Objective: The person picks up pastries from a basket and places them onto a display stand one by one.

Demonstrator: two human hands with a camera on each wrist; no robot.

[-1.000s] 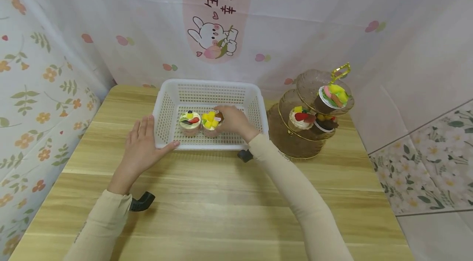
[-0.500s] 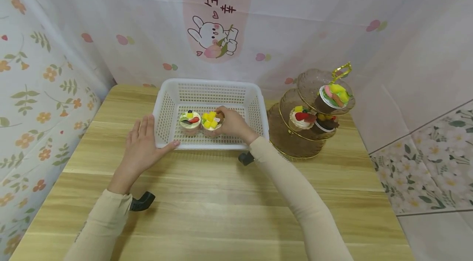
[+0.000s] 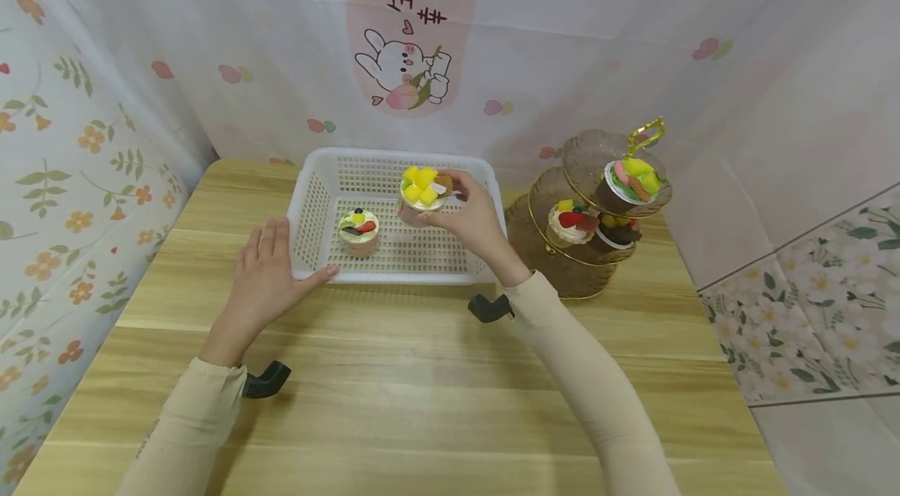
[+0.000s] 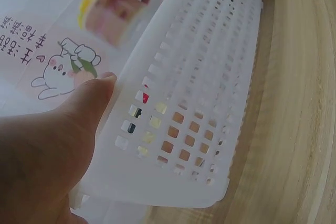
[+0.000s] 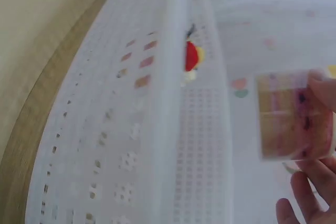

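Note:
A dessert cup [image 3: 420,191] topped with yellow fruit cubes is gripped in my right hand [image 3: 474,219], raised above the basket floor. Its layered pink and tan side shows in the right wrist view, fingers and thumb around it. My left hand [image 3: 266,269] lies with straight fingers against the left end of the white plastic basket [image 3: 401,277], thumb on the front rim. Inside the basket, left of centre, stands a second dessert cup [image 3: 359,234] with cream, a red piece and a dark leaf-like piece on top.
On the right stands a tiered brown cake stand [image 3: 555,277] with a gold handle [image 3: 645,135]. It bears a dark cup with green and yellow topping [image 3: 628,185], a strawberry cream cup [image 3: 571,223] and a chocolate-topped cup [image 3: 615,234]. A printed curtain [image 3: 281,51] hangs behind the table.
My right hand has lifted the yellow-topped dessert cup off the basket floor and moved it up and slightly right. The left hand stays at the basket's edge.

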